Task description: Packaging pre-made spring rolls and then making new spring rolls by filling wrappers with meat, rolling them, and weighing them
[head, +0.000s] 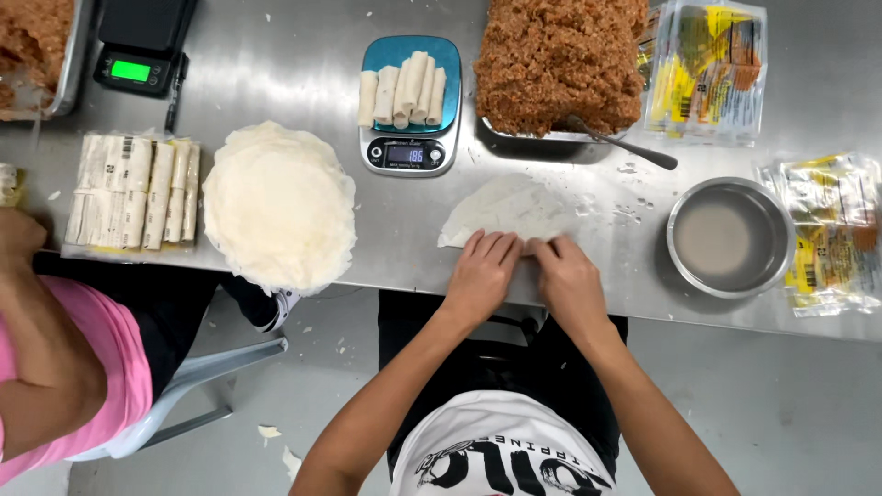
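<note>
Left hand (481, 271) and right hand (567, 276), fingers flat, pressing thin wrapper (505, 208)

a wrapper sheet (505, 209) is laid at the near table edge, with both hands set on its near side. a wrapper stack (278, 207) is placed left, a bowl (730, 237) right. farther off, rolls (402, 89) are piled on a scale (409, 106), left of a filling tray (558, 64).

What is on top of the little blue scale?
Five pale rolled spring rolls lie side by side on the blue kitchen scale. Their filling is wrapped up inside, so it cannot be seen.
</note>
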